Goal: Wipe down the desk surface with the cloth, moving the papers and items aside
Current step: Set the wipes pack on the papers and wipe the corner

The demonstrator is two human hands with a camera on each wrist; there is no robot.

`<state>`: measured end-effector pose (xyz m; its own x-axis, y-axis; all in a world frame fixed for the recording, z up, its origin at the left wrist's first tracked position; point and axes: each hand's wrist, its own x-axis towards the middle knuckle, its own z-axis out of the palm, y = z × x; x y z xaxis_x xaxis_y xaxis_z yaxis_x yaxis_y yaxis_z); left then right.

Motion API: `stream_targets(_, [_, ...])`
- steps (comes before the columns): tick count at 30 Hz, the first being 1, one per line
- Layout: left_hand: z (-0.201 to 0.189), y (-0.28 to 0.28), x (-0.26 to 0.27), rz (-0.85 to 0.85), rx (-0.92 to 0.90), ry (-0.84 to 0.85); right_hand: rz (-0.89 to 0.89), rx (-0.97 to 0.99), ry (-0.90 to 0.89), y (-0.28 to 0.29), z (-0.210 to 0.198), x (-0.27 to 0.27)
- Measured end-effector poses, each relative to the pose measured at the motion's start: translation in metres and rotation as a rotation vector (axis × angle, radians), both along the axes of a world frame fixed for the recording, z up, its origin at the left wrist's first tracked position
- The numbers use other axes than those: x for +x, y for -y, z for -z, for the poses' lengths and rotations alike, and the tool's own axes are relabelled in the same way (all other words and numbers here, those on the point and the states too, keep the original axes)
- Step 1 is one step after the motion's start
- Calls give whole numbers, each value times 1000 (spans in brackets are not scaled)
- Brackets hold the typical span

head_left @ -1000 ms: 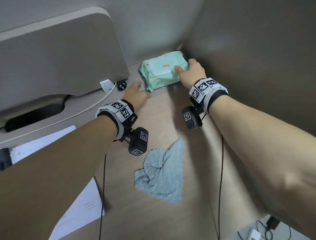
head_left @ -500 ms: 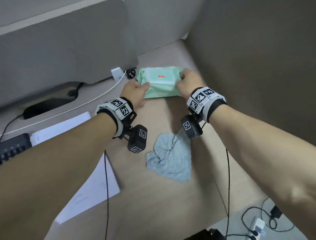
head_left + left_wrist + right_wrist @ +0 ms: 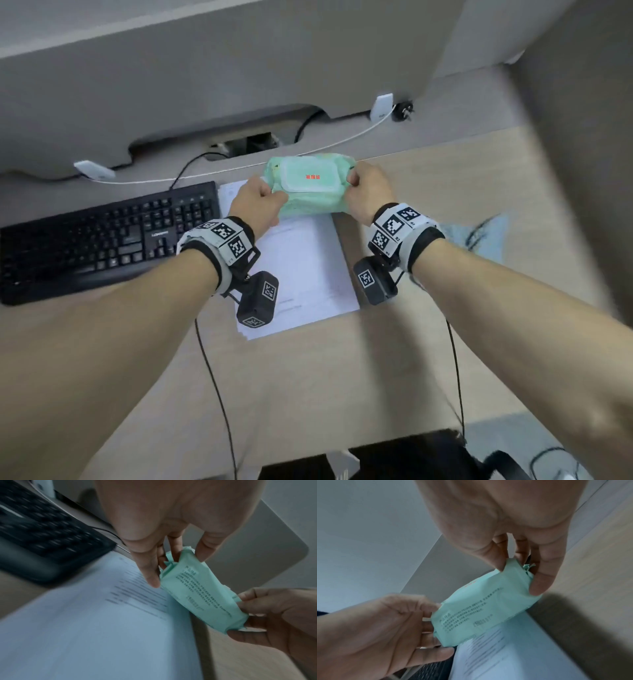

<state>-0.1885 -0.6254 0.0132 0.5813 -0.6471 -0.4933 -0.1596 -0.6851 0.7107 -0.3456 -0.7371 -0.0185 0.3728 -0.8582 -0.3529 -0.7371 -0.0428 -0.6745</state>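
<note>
Keyboard (image 3: 102,236) and papers (image 3: 305,270) block left; desk (image 3: 445,178) right seemingly open

Head view looks steeply down on the bench (image 3: 428,192) from above; both wrist views sit close beneath the palms, sharing the green packet (image 3: 197,595) and papers (image 3: 513,649).

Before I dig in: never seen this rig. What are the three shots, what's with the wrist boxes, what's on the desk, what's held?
No robot: a person wears three cameras. The head view looks down over both arms; the black boxes under the tagged wristbands are the wrist cameras, each looking along its hand.

Both hands hold the green wipes pack by its ends: left hand on one, right hand on the other, each grip a pinch, with the pack above the papers.

On the desk: a black keyboard left of the papers, a blue cloth partly hidden behind the right wrist, and cables along the back.
</note>
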Motion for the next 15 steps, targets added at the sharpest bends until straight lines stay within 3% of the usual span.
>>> stream_targets(7, [22, -55, 31, 93, 151, 107, -80, 8, -48, -48, 14, 36])
stream_targets(12, [27, -59, 30, 232, 264, 268, -114, -44, -67, -55, 12, 21])
stream_targets(15, [17, -45, 23, 157, 225, 364, -68, -96, -143, -45, 0, -6])
